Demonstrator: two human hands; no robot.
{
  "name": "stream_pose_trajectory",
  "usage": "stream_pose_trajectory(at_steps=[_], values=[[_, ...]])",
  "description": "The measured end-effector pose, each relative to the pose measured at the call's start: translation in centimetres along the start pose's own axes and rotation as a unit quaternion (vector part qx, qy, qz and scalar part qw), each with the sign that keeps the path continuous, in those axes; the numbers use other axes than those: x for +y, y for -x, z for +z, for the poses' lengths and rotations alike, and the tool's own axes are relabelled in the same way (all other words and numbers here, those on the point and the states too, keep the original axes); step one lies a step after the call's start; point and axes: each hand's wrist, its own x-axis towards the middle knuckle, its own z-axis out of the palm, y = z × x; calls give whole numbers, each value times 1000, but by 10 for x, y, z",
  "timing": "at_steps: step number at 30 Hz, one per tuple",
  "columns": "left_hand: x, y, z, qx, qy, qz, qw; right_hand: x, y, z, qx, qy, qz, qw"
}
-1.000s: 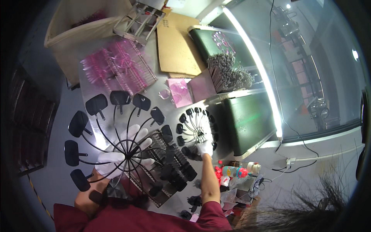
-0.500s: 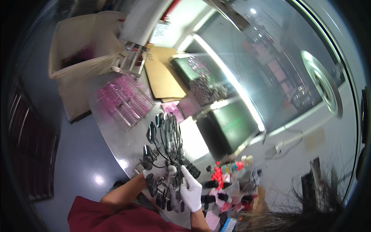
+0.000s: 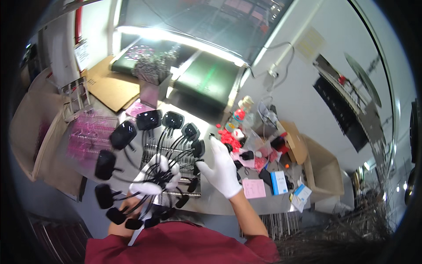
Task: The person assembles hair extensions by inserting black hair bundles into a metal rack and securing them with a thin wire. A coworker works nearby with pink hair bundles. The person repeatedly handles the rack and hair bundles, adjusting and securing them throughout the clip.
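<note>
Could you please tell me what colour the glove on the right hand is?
The glove is white, seen best in the head view.

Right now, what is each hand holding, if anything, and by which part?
The left hand grips the cluster of black-paddled stems at its middle, where the stems gather. The right hand is spread open, with no clear hold visible.

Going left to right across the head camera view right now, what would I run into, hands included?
Large beige bin, pink plastic parts, white-gloved left hand, white-gloved right hand, pink paper, blue-and-white box, smaller tan bin.
</note>
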Motion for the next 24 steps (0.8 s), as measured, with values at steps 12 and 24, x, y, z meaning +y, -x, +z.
stream_pose_trajectory(at_steps=[12,24], values=[[32,42,-21,-99,-563,-254,780,46,83,-7,-192,-183,82,961],[-44,31,-3,-54,-693,-289,658,211,184,-37,-493,55,214,841]])
